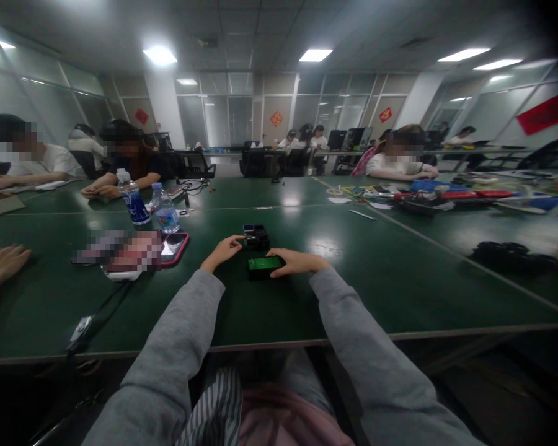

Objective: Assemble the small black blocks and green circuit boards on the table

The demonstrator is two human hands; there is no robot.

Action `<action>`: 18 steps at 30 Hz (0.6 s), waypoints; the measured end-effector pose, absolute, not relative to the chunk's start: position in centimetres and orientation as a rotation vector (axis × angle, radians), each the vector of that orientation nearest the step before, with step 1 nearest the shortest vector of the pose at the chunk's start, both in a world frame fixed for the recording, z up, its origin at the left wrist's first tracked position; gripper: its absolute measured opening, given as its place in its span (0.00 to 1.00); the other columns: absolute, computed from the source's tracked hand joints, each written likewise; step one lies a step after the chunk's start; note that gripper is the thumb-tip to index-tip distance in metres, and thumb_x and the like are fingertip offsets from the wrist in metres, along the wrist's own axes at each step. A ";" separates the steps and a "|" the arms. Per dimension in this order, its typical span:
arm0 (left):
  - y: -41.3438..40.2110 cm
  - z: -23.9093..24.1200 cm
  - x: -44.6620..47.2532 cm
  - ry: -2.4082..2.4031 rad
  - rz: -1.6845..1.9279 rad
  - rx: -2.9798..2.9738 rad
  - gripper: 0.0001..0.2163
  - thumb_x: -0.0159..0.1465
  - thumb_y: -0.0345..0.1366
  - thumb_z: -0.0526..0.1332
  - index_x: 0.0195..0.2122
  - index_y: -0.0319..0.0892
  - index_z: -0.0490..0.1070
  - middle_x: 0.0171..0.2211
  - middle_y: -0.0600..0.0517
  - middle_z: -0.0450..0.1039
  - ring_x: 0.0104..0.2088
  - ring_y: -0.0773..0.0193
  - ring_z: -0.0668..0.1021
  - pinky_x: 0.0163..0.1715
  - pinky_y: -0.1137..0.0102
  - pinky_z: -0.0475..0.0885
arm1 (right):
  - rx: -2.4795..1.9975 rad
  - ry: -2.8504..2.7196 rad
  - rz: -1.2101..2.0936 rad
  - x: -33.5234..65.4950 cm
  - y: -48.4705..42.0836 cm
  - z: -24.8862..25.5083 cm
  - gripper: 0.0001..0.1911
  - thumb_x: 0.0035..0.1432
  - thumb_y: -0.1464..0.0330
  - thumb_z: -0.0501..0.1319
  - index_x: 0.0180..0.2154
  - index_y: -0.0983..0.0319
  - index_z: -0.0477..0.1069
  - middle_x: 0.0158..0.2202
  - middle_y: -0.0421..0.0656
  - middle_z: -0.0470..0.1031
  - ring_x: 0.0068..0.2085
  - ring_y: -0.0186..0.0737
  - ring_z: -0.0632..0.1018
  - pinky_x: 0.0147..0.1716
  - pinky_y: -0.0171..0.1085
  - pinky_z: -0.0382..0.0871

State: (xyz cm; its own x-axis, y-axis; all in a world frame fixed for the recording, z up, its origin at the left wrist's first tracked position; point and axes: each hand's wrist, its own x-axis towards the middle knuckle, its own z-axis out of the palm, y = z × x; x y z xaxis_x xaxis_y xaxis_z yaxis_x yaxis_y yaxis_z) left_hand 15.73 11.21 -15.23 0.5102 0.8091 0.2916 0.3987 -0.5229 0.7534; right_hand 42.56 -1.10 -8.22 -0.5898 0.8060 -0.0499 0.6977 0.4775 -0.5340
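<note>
My right hand (pixel 297 262) is closed around the right end of a small black box (pixel 263 273) on the green table. A green circuit-board-like surface (pixel 261 264) shows on its top. My left hand (pixel 226 251) lies to the left, fingers reaching towards a small black device (pixel 258 238) just behind the box. Its index fingertip is at the device's left edge; whether it presses on it I cannot tell. Two small pale squares show along the top of the device, which is too blurred to name.
Two bottles (pixel 165 209) stand at the left, behind a red-cased phone (pixel 173 248) and a blurred pinkish item with a cable. Another person's hand (pixel 4 267) rests at the far left. Tangled cables and tools (pixel 428 197) lie at the right; several people sit beyond.
</note>
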 end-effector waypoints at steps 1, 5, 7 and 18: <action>11.2 -15.2 15.7 0.977 0.854 2.133 0.20 0.62 0.34 0.60 0.56 0.42 0.69 0.39 0.48 0.77 0.38 0.62 0.78 0.43 0.64 0.72 | -1.313 -2.500 0.781 43.0 -1.1 -8.2 0.31 0.48 0.55 0.68 0.51 0.59 0.66 0.47 0.44 0.69 0.47 0.44 0.71 0.46 0.40 0.66; 11.4 -15.4 15.7 0.974 0.846 2.127 0.20 0.62 0.34 0.60 0.56 0.43 0.68 0.39 0.48 0.77 0.38 0.62 0.78 0.43 0.63 0.72 | -1.357 -2.464 0.860 44.5 -1.2 -7.6 0.31 0.45 0.55 0.69 0.50 0.59 0.68 0.45 0.42 0.71 0.43 0.42 0.73 0.40 0.37 0.68; 11.4 -15.4 15.6 0.982 0.837 2.125 0.20 0.62 0.35 0.60 0.56 0.43 0.68 0.40 0.48 0.76 0.38 0.62 0.78 0.43 0.63 0.72 | -1.405 -2.464 0.884 45.5 -1.5 -7.2 0.31 0.45 0.55 0.69 0.50 0.58 0.68 0.45 0.41 0.72 0.43 0.41 0.74 0.39 0.36 0.68; 11.4 -15.4 15.7 0.979 0.845 2.096 0.20 0.61 0.34 0.61 0.55 0.43 0.69 0.38 0.49 0.77 0.37 0.63 0.78 0.43 0.63 0.72 | -2.301 -1.856 0.415 51.5 0.4 -9.0 0.27 0.55 0.53 0.63 0.49 0.65 0.68 0.45 0.51 0.73 0.44 0.46 0.76 0.42 0.39 0.68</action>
